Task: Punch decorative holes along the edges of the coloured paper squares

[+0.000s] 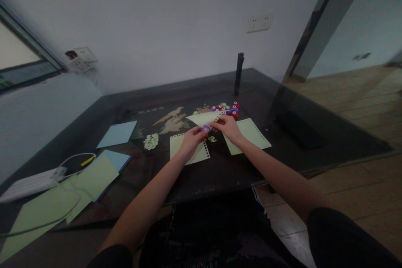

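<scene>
Over the middle of the dark table, my left hand (192,141) is closed on a small purple craft punch (205,128). My right hand (230,129) pinches a pale yellow-green sheet of paper (202,118), which is tilted up with its edge at the punch. Holes run along part of that sheet's edge. Below my left hand lies another pale sheet (179,144) with rows of punched holes, and a third sheet (253,134) lies under my right forearm. A few small punched pieces (212,138) rest between the hands.
Several red, purple and green punches (234,111) cluster behind the raised sheet. At left are a pile of paper cutouts (151,141), a blue sheet (117,133), more paper (103,171), and a white power strip (34,184) with cables. A black upright object (239,74) stands at the back.
</scene>
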`<state>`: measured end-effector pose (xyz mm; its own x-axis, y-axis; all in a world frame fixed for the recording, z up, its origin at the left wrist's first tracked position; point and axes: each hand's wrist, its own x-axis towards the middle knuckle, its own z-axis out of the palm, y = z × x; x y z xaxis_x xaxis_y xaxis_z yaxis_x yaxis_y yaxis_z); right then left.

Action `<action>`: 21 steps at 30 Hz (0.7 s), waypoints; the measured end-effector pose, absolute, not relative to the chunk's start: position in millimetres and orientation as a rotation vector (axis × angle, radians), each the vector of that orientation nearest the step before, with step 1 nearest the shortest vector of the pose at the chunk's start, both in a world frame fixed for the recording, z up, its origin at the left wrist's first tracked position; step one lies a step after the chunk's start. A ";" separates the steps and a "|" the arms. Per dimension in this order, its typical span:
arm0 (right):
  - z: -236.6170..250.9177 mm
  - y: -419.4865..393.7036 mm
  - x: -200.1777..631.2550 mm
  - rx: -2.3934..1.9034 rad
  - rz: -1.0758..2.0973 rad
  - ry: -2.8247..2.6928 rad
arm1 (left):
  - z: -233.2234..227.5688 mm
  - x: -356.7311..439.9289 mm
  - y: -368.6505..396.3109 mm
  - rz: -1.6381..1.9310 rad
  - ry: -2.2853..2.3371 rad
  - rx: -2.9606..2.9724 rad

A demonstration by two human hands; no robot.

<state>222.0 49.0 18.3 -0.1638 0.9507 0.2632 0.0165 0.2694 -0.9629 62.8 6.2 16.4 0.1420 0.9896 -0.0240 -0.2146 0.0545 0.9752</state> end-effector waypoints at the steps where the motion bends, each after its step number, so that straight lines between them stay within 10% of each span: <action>1: 17.4 49.6 221.9 -0.953 1.103 -1.470 | 15.8 62.5 6.5 1.175 0.967 1.088; 21: 15.8 49.8 222.2 -0.970 1.170 -1.463 | 13.7 62.9 6.9 1.178 1.009 1.134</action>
<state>222.2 49.8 15.8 -0.1930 0.9586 0.2093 0.0060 0.2144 -0.9767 62.9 6.9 13.7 0.1243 0.9922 -0.0073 -0.1593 0.0272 0.9869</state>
